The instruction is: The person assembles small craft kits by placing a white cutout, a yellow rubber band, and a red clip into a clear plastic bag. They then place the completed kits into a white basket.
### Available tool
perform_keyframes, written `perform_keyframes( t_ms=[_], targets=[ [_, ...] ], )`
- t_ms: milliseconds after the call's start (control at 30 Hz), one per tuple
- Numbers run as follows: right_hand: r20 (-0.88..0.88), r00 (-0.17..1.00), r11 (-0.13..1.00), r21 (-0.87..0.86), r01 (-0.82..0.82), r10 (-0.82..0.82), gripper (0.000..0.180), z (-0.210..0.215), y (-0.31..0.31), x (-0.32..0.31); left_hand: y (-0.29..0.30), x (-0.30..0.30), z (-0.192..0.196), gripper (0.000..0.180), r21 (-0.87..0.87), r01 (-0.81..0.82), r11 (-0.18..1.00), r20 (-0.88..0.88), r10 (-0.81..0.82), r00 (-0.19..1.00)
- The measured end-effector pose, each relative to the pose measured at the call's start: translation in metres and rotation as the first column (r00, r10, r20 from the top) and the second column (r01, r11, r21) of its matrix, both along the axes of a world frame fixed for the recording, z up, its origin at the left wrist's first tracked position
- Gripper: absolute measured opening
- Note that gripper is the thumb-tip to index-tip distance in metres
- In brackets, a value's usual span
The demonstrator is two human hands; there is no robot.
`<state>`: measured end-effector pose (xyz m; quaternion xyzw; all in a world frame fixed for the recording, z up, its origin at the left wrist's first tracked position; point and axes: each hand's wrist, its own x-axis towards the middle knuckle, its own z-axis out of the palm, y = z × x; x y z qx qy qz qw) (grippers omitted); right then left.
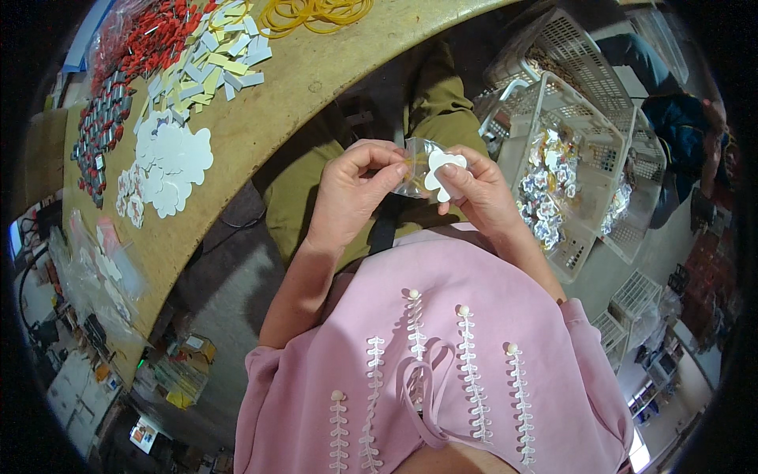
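Note:
Above my lap, a small clear plastic bag (415, 186) is between my two hands. A white card with a scalloped outline (436, 160) lies against it, pressed under the thumb of my right hand (488, 194), whose fingers are closed behind. Thumb and forefinger of my left hand (354, 188) are pinched together at the bag's left side, on a thin yellow band (410, 162). Part of that band shows through the plastic; whether it lies wholly inside, I cannot tell. More white scalloped cards (175, 158) lie in a loose heap on the table.
The curved table (260, 118) bears yellow bands (316, 14), pale yellow and white strips (209, 67), red parts (162, 35), grey cylinders (103, 126) and plastic bags (95, 261). At right, a white basket (580, 249) contains filled bags (546, 189). Another person's leg (636, 59) shows beyond.

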<state>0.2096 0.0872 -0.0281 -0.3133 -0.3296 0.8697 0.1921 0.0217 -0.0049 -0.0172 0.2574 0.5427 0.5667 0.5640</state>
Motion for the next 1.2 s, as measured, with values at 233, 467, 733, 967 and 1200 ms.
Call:
perform_keyframes(
  t_ms=[233, 467, 733, 967, 1200],
  targets=[
    [-0.029, 0.999, 0.994, -0.107, 0.011, -0.014, 0.028, -0.003, 0.001, -0.001, 0.000, 0.001, 0.008, 0.007, 0.102, -0.081, 0.992, 0.004, 0.081, 0.997],
    [-0.089, 0.993, 0.965, -0.254, 0.058, -0.083, 0.029, -0.004, 0.005, -0.003, 0.009, -0.001, 0.029, 0.007, 0.054, -0.088, 0.995, -0.059, 0.092, 0.994],
    [-0.039, 0.996, 0.980, -0.186, 0.069, -0.078, 0.027, 0.002, 0.011, -0.011, 0.021, 0.005, 0.044, 0.008, 0.133, -0.169, 0.977, -0.222, 0.196, 0.955],
    [-0.184, 0.978, 0.976, -0.208, 0.059, -0.099, 0.016, 0.000, 0.014, -0.007, 0.030, 0.000, 0.055, 0.007, 0.233, -0.226, 0.946, -0.278, 0.288, 0.916],
    [-0.275, 0.951, 0.973, -0.218, 0.080, -0.139, 0.021, -0.006, 0.018, 0.000, 0.063, -0.039, 0.092, 0.013, 0.304, -0.249, 0.920, -0.381, 0.357, 0.853]
  ],
)
